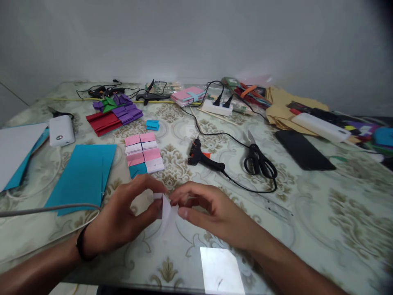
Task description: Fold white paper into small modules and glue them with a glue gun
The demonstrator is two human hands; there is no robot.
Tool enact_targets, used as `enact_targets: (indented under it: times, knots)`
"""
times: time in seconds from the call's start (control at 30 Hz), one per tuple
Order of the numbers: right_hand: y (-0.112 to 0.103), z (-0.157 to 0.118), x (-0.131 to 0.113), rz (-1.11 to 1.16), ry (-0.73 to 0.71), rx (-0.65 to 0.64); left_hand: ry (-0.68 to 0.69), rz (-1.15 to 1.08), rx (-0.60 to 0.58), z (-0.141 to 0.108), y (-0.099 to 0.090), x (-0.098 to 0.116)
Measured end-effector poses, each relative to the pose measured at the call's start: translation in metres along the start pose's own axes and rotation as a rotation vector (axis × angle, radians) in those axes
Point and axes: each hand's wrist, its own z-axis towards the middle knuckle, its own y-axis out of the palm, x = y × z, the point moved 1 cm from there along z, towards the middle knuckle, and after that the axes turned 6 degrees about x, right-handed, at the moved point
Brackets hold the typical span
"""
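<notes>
A small piece of white paper (166,211), folded so that one flap stands up, is between my two hands just above the table. My left hand (129,213) pinches its left side between thumb and fingers. At the paper's right edge, my right hand (211,209) has its fingertips and thumb drawn together on it. Beyond my left hand lies a block of folded pink, white and teal paper pieces (144,153). A flat white sheet (221,270) rests at the table's near edge, below my right hand.
A black glue gun (207,157) and black-handled scissors (258,157) lie ahead, with a cord looping around them. Blue sheets (82,176) and a white power bank (62,130) are at left. A clear ruler (270,205), black phone (303,149) and power strip (217,107) sit rightward.
</notes>
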Motion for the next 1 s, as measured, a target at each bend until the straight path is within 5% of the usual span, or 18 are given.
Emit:
enact_targets:
  times: [0.33, 0.5, 0.73, 1.0]
  knots:
    - [0.004, -0.001, 0.004, 0.122, 0.081, -0.116, -0.047, -0.105, -0.070, 0.003, 0.000, 0.004]
    - [0.006, 0.000, -0.003, -0.057, 0.007, -0.057, -0.086, -0.103, -0.047, 0.001, 0.001, 0.002]
    - [0.005, 0.000, -0.005, -0.226, -0.009, 0.047, -0.093, -0.126, -0.163, 0.003, 0.000, -0.001]
    - [0.002, 0.001, -0.003, -0.005, -0.008, 0.100, 0.254, 0.129, -0.116, -0.004, 0.002, 0.002]
